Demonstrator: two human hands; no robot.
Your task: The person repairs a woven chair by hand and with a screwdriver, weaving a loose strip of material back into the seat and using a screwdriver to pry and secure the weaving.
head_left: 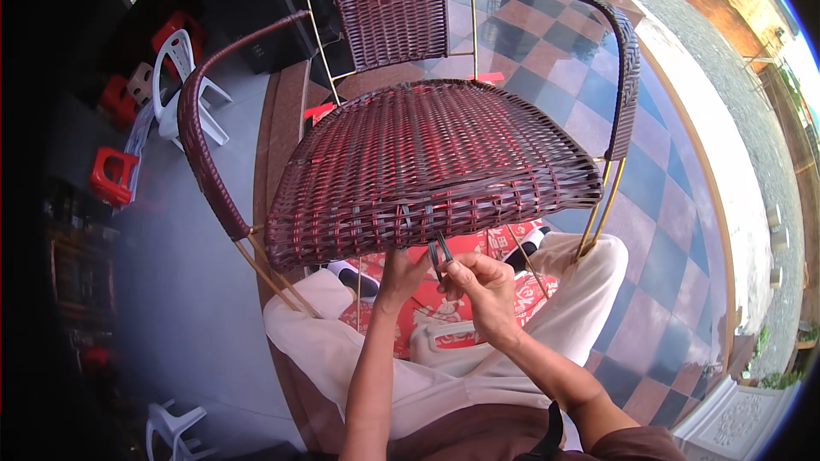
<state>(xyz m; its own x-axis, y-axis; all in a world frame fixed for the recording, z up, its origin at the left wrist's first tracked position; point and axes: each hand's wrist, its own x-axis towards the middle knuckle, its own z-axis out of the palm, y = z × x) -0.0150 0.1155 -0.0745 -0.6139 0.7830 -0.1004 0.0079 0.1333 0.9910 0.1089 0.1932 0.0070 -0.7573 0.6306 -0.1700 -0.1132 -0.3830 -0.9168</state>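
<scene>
A dark red-brown woven wicker armchair (pixel 436 132) stands in front of me, its seat's front edge facing my lap. Two dark grey-green weaving strips (pixel 442 248) hang below that edge; more of the same colour passes through the weave above. My right hand (pixel 485 288) is closed in a pinch on the strips, thumb against fingers. Just left of it, my left hand (pixel 401 280) reaches up under the front edge. Its fingertips are mostly hidden by the seat and the angle, so their grip does not show.
My pale-trousered legs (pixel 589 290) spread around the chair's thin gold legs. A red patterned sheet (pixel 418 312) lies beneath. To the left are a white plastic chair (pixel 178 60) and red stools (pixel 114 175); checkered tiles (pixel 641 248) extend right.
</scene>
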